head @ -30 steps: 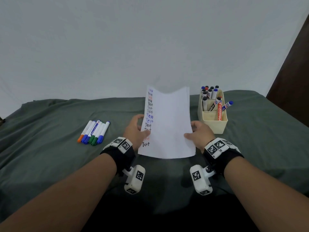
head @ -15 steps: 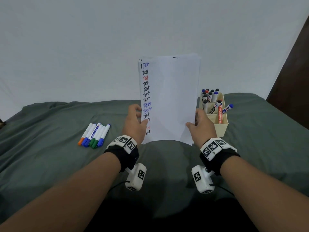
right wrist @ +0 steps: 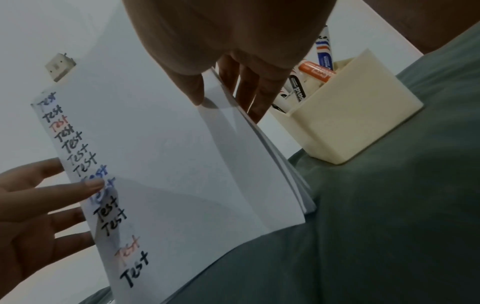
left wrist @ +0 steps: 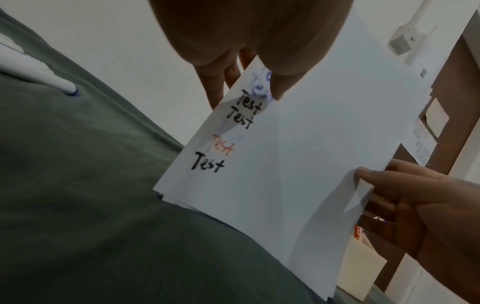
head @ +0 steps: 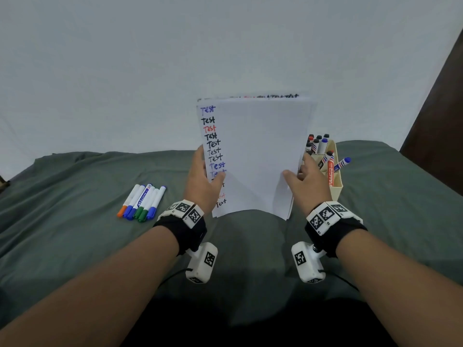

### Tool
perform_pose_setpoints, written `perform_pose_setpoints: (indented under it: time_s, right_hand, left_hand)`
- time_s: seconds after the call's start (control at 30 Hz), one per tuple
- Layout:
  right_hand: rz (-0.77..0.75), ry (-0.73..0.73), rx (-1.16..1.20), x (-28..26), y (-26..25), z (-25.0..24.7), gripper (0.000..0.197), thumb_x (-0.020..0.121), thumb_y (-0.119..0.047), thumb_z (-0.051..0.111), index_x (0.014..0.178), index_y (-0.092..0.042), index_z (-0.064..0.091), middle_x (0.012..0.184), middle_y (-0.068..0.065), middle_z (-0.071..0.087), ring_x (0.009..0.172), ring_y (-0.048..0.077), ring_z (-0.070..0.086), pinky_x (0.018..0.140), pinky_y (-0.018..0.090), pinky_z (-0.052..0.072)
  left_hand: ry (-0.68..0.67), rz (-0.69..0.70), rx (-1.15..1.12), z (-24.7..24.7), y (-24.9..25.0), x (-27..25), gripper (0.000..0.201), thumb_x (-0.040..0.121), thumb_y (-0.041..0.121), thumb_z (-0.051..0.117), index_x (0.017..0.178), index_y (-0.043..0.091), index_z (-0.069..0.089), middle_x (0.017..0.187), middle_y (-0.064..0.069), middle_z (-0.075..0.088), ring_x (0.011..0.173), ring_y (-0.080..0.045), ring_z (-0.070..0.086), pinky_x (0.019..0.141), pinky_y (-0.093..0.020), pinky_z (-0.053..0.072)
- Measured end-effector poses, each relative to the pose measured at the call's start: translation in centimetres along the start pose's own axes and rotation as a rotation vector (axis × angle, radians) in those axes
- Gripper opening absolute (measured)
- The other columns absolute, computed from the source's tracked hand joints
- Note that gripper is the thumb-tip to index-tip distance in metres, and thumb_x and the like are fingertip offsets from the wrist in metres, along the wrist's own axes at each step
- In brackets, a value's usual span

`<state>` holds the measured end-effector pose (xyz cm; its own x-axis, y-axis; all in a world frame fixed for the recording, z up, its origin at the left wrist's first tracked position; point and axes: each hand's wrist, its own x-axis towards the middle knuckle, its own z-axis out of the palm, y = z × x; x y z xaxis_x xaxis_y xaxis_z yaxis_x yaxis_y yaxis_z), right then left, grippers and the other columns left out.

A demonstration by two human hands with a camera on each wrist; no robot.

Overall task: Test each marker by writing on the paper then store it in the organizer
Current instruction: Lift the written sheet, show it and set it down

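I have the paper [head: 255, 156] stood up on its lower edge on the green cloth [head: 75, 221], right between my two hands. It is a small stack of sheets, with a column of "Test" marks down the edge nearest my left hand [head: 204, 181]. That hand pinches the marked edge, thumb across the front and fingers behind. My right hand [head: 304, 186] pinches the opposite edge the same way, thumb on the front sheet and fingers spread behind the stack.

What matters next, I judge, is the row of untested markers [head: 142, 202] lying on the cloth out beyond my left hand, well apart from the paper. Their long axes point away from me, leaning slightly toward the paper, coloured ends nearest me. My left hand is much the nearer one to them. The organizer [head: 334, 186] sits just behind my right hand, already bristling with stored markers, so storing falls to that side
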<state>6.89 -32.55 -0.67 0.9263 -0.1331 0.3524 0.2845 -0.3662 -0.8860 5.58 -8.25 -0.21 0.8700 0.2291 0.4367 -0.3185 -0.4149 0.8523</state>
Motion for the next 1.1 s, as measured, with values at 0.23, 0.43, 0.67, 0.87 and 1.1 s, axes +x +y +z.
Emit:
perform_pose_setpoints:
  time_s: [0.23, 0.43, 0.67, 0.87, 1.1]
  right_hand:
    - [0.04, 0.039, -0.177, 0.5, 0.3, 0.6, 0.012, 0.097, -0.029, 0.057, 0.087, -0.025, 0.052, 0.073, -0.007, 0.057, 0.063, 0.001, 0.054, 0.05, 0.012, 0.032]
    - [0.062, 0.014, -0.234, 0.1, 0.5, 0.6, 0.018, 0.101, -0.027, 0.053, 0.086, -0.017, 0.05, 0.072, 0.0, 0.054, 0.064, 0.014, 0.051, 0.052, 0.019, 0.031]
    - [0.035, 0.005, -0.207, 0.8, -1.0, -0.1, 0.016, 0.102, -0.021, 0.055, 0.107, -0.006, 0.059, 0.099, 0.015, 0.068, 0.094, 0.034, 0.063, 0.083, 0.039, 0.053]
    - [0.088, -0.037, -0.222, -0.2, 0.0, 0.1, 0.012, 0.102, -0.02, 0.054, 0.108, -0.011, 0.06, 0.099, 0.011, 0.069, 0.093, 0.029, 0.064, 0.071, 0.03, 0.045]
    - [0.084, -0.045, -0.179, 0.3, 0.3, 0.0, 0.016, 0.101, -0.016, 0.056, 0.116, -0.017, 0.062, 0.103, 0.001, 0.071, 0.1, 0.023, 0.066, 0.079, 0.029, 0.048]
  left_hand:
    - [0.022, -0.015, 0.0, 0.8, -0.5, -0.6, 0.05, 0.087, 0.019, 0.069, 0.119, 0.041, 0.036, 0.109, 0.013, 0.065, 0.091, 0.002, 0.065, 0.075, -0.013, 0.052]
    - [-0.009, -0.037, 0.071, 0.8, -1.6, -1.1, 0.057, 0.091, 0.009, 0.056, 0.129, 0.046, 0.034, 0.117, 0.012, 0.064, 0.095, -0.01, 0.065, 0.082, -0.034, 0.056]
    - [-0.008, -0.001, 0.149, 0.0, -0.8, 0.4, 0.078, 0.092, 0.004, 0.053, 0.13, 0.065, 0.023, 0.1, 0.017, 0.064, 0.083, 0.013, 0.061, 0.075, -0.013, 0.047]
    - [-0.005, -0.07, 0.134, 0.9, -1.7, -0.7, 0.077, 0.093, 0.005, 0.054, 0.144, 0.054, 0.024, 0.099, 0.009, 0.067, 0.077, 0.004, 0.061, 0.073, -0.011, 0.047]
    - [-0.072, -0.12, 0.108, 0.3, -2.3, 0.5, 0.076, 0.091, 0.011, 0.057, 0.141, 0.058, 0.025, 0.086, 0.011, 0.07, 0.073, -0.001, 0.067, 0.071, -0.022, 0.054]
